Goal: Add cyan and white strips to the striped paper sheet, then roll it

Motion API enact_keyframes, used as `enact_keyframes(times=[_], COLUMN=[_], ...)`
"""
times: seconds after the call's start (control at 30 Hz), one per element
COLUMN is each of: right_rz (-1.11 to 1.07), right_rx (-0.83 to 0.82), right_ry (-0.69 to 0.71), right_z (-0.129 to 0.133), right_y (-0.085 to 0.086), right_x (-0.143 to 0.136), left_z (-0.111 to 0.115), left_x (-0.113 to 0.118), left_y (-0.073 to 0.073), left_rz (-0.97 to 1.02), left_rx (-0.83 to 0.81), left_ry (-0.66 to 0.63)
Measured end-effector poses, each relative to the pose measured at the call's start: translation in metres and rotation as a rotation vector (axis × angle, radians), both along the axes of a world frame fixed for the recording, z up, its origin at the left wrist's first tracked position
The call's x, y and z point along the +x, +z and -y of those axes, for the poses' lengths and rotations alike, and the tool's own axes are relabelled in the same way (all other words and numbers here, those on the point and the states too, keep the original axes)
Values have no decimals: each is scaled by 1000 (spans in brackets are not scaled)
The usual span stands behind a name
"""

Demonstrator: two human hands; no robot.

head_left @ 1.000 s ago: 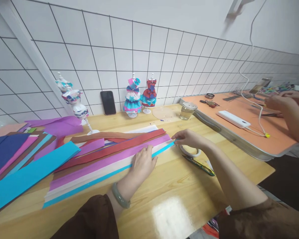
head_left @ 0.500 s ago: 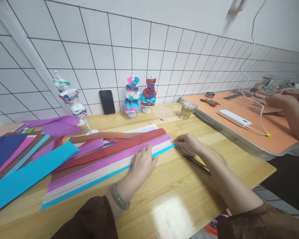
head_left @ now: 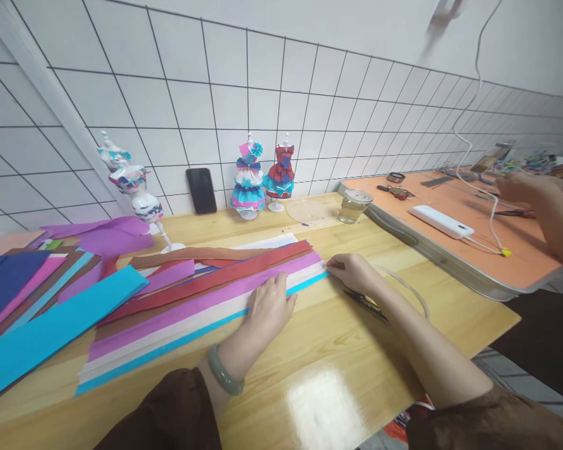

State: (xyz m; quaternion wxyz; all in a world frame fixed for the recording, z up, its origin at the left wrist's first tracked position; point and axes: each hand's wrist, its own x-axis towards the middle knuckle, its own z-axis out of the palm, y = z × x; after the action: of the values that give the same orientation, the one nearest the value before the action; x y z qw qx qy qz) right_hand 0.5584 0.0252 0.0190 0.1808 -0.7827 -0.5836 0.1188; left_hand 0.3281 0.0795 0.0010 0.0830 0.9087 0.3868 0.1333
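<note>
Long strips in purple (head_left: 206, 295), white and blue (head_left: 169, 344) lie side by side on the wooden table (head_left: 281, 375). My left hand (head_left: 269, 306) rests on top of them near their right part, fingers bent and slightly spread, pressing down and gripping nothing. At the right end of the blue strip, my right hand (head_left: 351, 272) has its thumb and fingertips pinched on the strip's corner. Dark scissors (head_left: 366, 304) lie beneath my right wrist. Behind the purple strip is a red strip (head_left: 225, 275).
Colored sheets (head_left: 60, 334) pile up at left. Small dress forms (head_left: 248, 187) and a phone (head_left: 201, 191) stand by the wall. A lidded cup (head_left: 355, 206) sits at the back. Another person's hand (head_left: 528, 187) is over the orange table (head_left: 488, 256), near a white power strip (head_left: 441, 222).
My right hand has shifted very slightly, and the scissors beneath it have moved a little to the left. My left hand stays put. The other person's hands have moved.
</note>
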Motion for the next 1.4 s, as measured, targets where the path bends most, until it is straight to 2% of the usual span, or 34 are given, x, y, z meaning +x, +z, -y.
enact_keyframes(times=[0.53, 0.7, 0.87, 0.93, 1.0, 1.1, 1.13, 1.2, 1.27, 1.4], right_rz=[248, 272, 281, 294, 327, 399, 421, 470, 522, 606], right_rx=[-67, 23, 171, 261, 325, 271, 235, 182, 172, 236], right_ry=[-78, -98, -169, -130, -2, 236, 274, 255, 172, 100], right_z=[-11, -6, 12, 22, 32, 41, 42, 43, 42, 39], right_y=[-13, -11, -6, -6, -11, -23, -28, -37, -44, -47], right_x=[-3, -2, -3, -13, -30, -58, -65, -73, -73, -63], left_z=[1, 3, 6, 7, 7, 8, 8, 9, 10, 13], left_x=[0, -2, -3, -2, -1, -1, -1, -1, -3, -4], left_y=[1, 3, 7, 8, 7, 5, 5, 4, 4, 4], left_rz=[-19, -45, -96, -104, -113, -137, -144, -152, -157, -165], left_rx=[-11, 18, 10, 10, 11, 20, 28, 54, 77, 82], left_ry=[-4, -60, -101, -106, -110, -117, -119, -128, -139, -145])
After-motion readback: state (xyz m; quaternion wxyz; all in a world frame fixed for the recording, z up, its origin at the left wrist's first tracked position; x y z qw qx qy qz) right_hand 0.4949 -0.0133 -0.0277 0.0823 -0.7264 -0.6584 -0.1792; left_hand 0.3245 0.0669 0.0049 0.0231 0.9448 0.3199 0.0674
